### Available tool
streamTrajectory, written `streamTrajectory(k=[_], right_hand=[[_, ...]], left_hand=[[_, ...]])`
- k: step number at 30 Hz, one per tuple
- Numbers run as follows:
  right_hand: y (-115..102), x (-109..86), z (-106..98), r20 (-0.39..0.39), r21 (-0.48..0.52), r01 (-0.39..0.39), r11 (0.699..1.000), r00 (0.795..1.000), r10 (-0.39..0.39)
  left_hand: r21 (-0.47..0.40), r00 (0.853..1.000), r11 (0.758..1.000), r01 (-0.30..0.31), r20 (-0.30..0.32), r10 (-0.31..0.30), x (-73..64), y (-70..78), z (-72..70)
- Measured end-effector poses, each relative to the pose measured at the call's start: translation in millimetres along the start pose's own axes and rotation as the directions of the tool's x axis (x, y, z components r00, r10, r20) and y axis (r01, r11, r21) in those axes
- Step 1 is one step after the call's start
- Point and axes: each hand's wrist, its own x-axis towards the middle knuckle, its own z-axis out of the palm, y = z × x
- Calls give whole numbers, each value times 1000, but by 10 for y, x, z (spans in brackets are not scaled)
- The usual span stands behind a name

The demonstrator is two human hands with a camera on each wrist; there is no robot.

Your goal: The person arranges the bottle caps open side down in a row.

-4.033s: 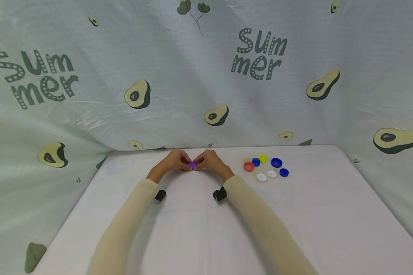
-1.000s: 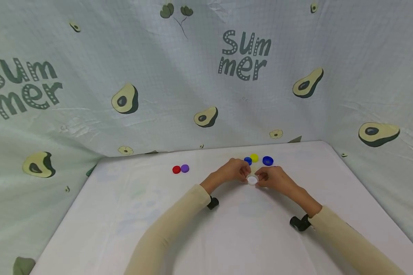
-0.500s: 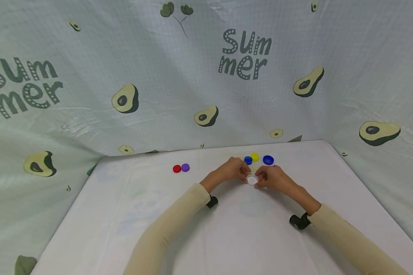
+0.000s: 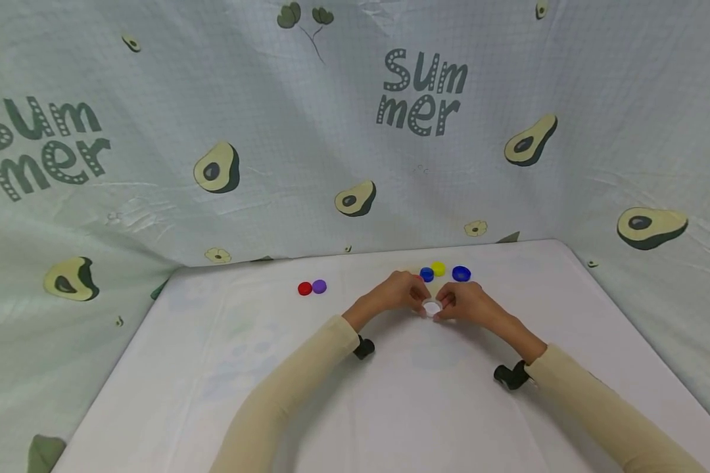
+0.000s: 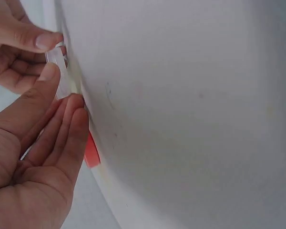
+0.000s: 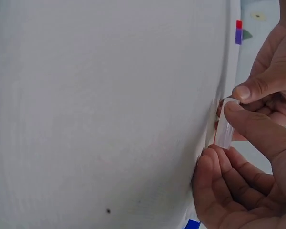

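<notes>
Head view shows left hand point(image 4: 400, 290) and right hand point(image 4: 469, 303) pinching a white cap point(image 4: 431, 307) between them.

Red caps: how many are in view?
2: one red cap beside the purple cap, a second red cap partly hidden by the left hand; others may be hidden.

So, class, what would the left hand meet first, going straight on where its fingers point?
The white cap the left hand holds; beyond, probably the right hand, though depth is unclear.
</notes>
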Motion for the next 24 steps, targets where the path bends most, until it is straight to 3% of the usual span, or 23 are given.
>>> streamTrajectory(k=[6,14,19,24], right_hand=[[-27,-39,30,-65,64,63,996,996,-59],[-155,-107,12,-188,145,171,975,972,-142],[-242,-95,12,-224,180,195,964,963,-153],[-316,-83,52,-230,226,184,957,964,-131]], left_hand=[[-77,999,997,-31,-34,29,-93,-92,-34],[-149,988,989,-19,-156,-5,-304,-103,-167],[-148,976,987,-67,-215,34,-413,-107,-211],[-162,967,986,-33,-253,-9,-528,-123,-221]])
